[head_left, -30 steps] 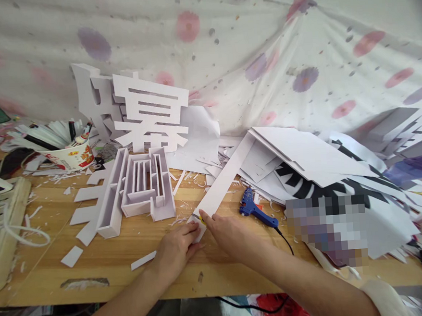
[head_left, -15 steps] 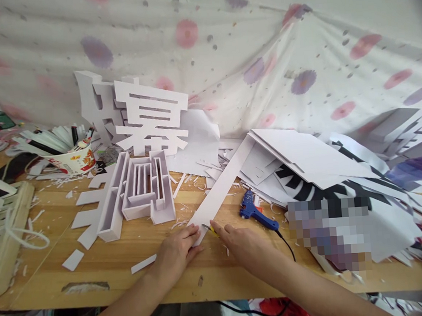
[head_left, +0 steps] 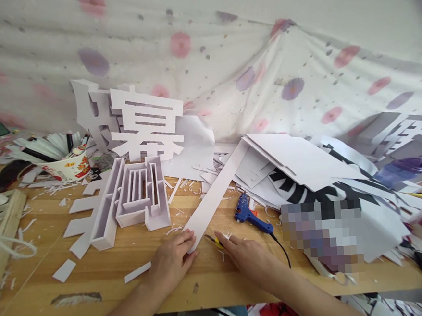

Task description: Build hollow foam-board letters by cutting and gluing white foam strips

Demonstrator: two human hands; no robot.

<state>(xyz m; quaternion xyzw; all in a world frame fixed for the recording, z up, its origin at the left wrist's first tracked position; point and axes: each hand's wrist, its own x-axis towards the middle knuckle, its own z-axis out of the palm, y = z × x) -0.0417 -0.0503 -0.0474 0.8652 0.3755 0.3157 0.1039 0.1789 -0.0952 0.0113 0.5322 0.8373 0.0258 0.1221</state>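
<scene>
A long white strip runs diagonally across the wooden table, its near end under the fingers of my left hand. The thumb and fingers of that hand pinch this end. My right hand is closed on a yellow cutter, its dark blade pointing left, just right of the strip and apart from it. Left of the strip lies a half-built white foam character with raised walls. A blue glue gun rests behind my right hand.
White cut-out characters stand against the curtain. A paper cup holds strips at the left, near a power strip. White sheets are stacked at the right. Small scraps lie around.
The cutter and my right hand have moved off the strip to its right. My left hand still holds the strip's near end. The view has shifted slightly.
</scene>
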